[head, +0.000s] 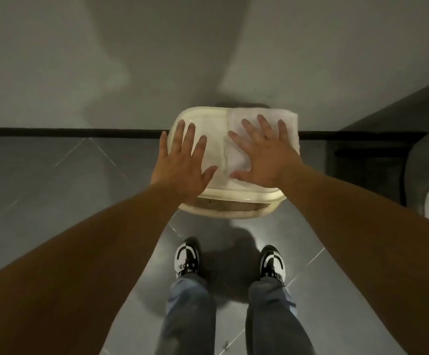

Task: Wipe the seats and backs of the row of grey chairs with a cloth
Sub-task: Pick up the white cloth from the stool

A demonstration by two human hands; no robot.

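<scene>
A white folded cloth (pixel 236 119) lies on the top of a cream plastic stool (pixel 236 194) that stands against the wall. My right hand (pixel 262 152) lies flat on the cloth with its fingers spread. My left hand (pixel 182 160) rests flat on the left half of the stool's top, fingers straight and spread. The edge of a grey chair (pixel 428 180) shows at the far right, apart from both hands.
A pale wall (pixel 157 60) with a black skirting strip (pixel 67 131) rises right behind the stool. Grey floor tiles (pixel 41 175) stretch to the left. My two feet in black-and-white shoes (pixel 186 257) stand just in front of the stool.
</scene>
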